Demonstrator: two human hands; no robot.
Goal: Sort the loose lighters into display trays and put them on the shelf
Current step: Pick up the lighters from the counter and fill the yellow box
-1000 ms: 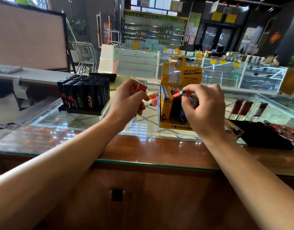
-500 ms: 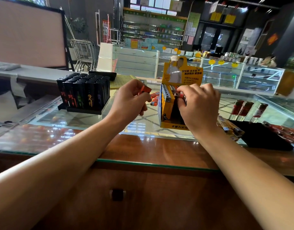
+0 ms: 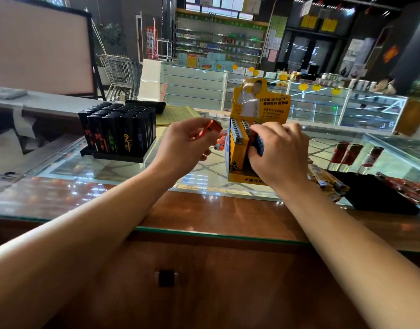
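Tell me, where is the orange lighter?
The orange lighter is pinched in the left hand, above the glass counter, just left of the yellow display box.

A shop: glass display counters (image 3: 194,86), stocked shelves (image 3: 218,41), shopping cart (image 3: 118,70).

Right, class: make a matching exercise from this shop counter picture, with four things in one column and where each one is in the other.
Things:
1. orange lighter
2. black lighters
3. yellow box
4. shopping trolley

Places:
A. floor behind the counter
B. under the right hand
C. in the left hand
D. black tray on the left

Pairs: 1-C, 2-D, 3-B, 4-A
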